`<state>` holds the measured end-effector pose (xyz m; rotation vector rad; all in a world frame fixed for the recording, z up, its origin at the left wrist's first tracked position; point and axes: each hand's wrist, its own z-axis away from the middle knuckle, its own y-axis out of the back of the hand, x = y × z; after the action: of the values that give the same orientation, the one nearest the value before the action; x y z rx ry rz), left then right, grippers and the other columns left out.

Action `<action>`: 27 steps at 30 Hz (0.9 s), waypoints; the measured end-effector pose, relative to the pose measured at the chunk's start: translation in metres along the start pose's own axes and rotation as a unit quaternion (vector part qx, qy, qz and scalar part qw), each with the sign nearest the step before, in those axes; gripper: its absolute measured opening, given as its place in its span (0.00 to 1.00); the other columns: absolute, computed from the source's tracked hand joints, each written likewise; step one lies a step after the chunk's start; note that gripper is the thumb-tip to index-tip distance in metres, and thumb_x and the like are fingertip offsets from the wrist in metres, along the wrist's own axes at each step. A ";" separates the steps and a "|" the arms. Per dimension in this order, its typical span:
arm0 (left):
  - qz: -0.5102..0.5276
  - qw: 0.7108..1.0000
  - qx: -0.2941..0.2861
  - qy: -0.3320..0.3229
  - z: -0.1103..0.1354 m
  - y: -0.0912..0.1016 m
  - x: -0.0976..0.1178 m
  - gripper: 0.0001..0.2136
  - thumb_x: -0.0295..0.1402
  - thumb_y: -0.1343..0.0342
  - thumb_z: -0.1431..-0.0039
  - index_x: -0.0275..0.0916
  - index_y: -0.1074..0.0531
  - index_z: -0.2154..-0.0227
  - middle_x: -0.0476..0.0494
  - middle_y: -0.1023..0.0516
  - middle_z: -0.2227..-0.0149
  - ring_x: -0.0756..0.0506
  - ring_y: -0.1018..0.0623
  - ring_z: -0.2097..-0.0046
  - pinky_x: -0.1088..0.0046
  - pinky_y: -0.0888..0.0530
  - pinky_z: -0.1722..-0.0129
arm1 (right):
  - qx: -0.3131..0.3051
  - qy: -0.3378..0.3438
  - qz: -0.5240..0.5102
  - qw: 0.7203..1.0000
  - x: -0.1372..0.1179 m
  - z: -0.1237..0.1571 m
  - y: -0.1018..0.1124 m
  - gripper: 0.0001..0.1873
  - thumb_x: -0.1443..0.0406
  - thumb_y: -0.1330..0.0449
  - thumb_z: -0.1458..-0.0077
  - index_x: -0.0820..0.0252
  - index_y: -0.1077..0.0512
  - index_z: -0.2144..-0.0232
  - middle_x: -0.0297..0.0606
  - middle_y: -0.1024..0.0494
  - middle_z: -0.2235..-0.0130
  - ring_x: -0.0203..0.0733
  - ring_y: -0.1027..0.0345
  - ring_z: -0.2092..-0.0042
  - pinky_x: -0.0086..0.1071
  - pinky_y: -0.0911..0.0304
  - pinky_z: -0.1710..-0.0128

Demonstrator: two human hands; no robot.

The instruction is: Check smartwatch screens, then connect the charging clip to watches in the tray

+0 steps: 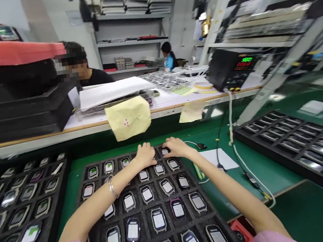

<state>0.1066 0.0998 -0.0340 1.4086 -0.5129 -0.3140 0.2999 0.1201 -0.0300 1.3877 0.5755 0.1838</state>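
A black foam tray (167, 195) of smartwatch faces lies in front of me, most of their screens lit. At its far right corner my right hand (175, 148) has its thumb and fingers closed round a smartwatch (165, 151) in its compartment. My left hand (146, 154), with a silver bangle on the wrist, is beside it over the far row. Its fingers are curled down, and what they hold, if anything, is hidden. A lit smartwatch (143, 174) lies just below that hand, and another smartwatch (172, 164) lies below my right hand.
More watch trays stand at left (52, 228) and right (277, 156). White paper (219, 159) and a white cable (235, 146) lie to the right. A shelf edge (163, 112) runs behind, bearing black trays (12, 106) and a power supply (230, 69). Two people are beyond it.
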 end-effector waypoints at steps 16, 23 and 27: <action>0.580 0.809 0.097 -0.005 0.059 0.012 -0.028 0.27 0.46 0.33 0.61 0.42 0.31 0.58 0.42 0.26 0.52 0.36 0.24 0.52 0.63 0.26 0.52 | 0.249 0.105 -0.624 0.733 -0.079 0.057 0.048 0.33 0.54 0.28 0.62 0.63 0.30 0.55 0.40 0.28 0.60 0.42 0.26 0.67 0.29 0.30 0.75; 0.717 0.680 0.109 0.106 0.139 0.062 -0.018 0.26 0.39 0.31 0.63 0.47 0.31 0.57 0.46 0.24 0.52 0.41 0.27 0.50 0.74 0.26 0.59 | 0.308 0.060 -0.703 0.638 -0.116 0.050 0.041 0.33 0.66 0.26 0.64 0.59 0.37 0.57 0.35 0.23 0.68 0.30 0.38 0.82 0.22 0.44 0.88; 0.818 0.563 0.098 0.067 0.156 0.061 -0.010 0.24 0.29 0.33 0.66 0.40 0.29 0.61 0.41 0.23 0.61 0.50 0.29 0.68 0.79 0.31 0.71 | 0.224 0.071 -0.711 0.662 -0.134 0.049 0.031 0.32 0.69 0.30 0.61 0.60 0.36 0.53 0.42 0.22 0.61 0.33 0.33 0.78 0.21 0.41 0.86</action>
<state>0.0123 -0.0189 0.0370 0.6091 -1.5091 1.4057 0.2167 0.0231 0.0401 0.9914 1.7641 -1.2132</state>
